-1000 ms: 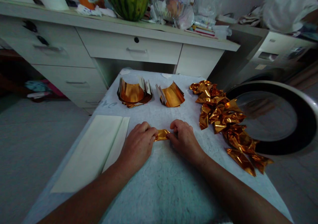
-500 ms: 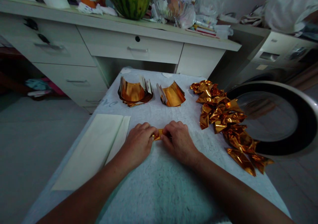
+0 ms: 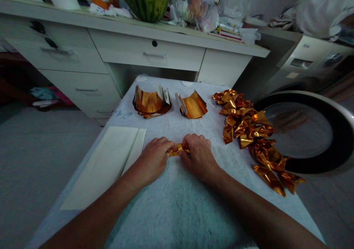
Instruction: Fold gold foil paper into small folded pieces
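Between my hands, low over the cloth-covered table [image 3: 177, 204], is a small folded piece of gold foil paper [image 3: 179, 148]. My left hand [image 3: 157, 153] is closed on its left end, thumb and fingers pinched together. On the right end, my right hand [image 3: 198, 153] grips with curled fingers; these hide part of the foil. Beyond my hands stand two curved stacks of gold foil sheets, a thicker left stack [image 3: 150, 102] and a thinner right stack [image 3: 194, 106]. Several folded gold foil pieces [image 3: 243, 125] lie in a heap along the table's right side.
Folded white paper [image 3: 107, 157] lies at the left of the table. Behind stands a white drawer cabinet [image 3: 149, 53] with a watermelon [image 3: 146, 2] and a glass bowl [image 3: 190, 9] on top. An open washing machine door [image 3: 340, 131] juts beside the table's right edge.
My right fingers have shifted slightly on the foil, and a little more of it shows between my hands. The whole view has moved slightly.
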`<action>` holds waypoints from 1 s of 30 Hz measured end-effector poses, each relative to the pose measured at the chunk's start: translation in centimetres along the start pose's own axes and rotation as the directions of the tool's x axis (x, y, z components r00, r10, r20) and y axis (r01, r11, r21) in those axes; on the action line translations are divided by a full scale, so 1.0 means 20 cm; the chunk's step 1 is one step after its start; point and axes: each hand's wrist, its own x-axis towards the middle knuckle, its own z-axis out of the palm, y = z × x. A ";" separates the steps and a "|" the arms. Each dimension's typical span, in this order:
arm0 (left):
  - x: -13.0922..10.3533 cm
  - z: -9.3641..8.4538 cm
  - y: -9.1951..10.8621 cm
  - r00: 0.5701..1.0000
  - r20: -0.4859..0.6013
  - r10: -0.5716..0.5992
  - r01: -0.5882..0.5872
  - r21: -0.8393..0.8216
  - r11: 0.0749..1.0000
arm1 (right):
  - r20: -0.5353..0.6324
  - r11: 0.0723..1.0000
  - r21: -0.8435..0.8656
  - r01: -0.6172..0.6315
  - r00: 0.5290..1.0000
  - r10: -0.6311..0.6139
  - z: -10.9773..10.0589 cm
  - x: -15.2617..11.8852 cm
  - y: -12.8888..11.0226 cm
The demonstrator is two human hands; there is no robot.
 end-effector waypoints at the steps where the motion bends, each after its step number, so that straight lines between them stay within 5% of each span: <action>1: 0.00 0.00 0.00 1.000 0.003 0.000 0.000 0.001 1.000 | -0.003 1.000 0.015 -0.007 1.000 0.008 0.00 0.00 0.01; 19: 0.00 0.01 -0.01 0.999 -0.030 0.015 -0.014 0.021 1.000 | 0.078 0.995 0.044 -0.089 0.993 0.085 -0.10 -0.01 0.17; 30: -0.01 0.01 -0.01 1.000 -0.024 0.013 -0.012 0.028 1.000 | 0.150 0.998 0.059 0.025 0.988 -0.034 -0.11 -0.01 0.19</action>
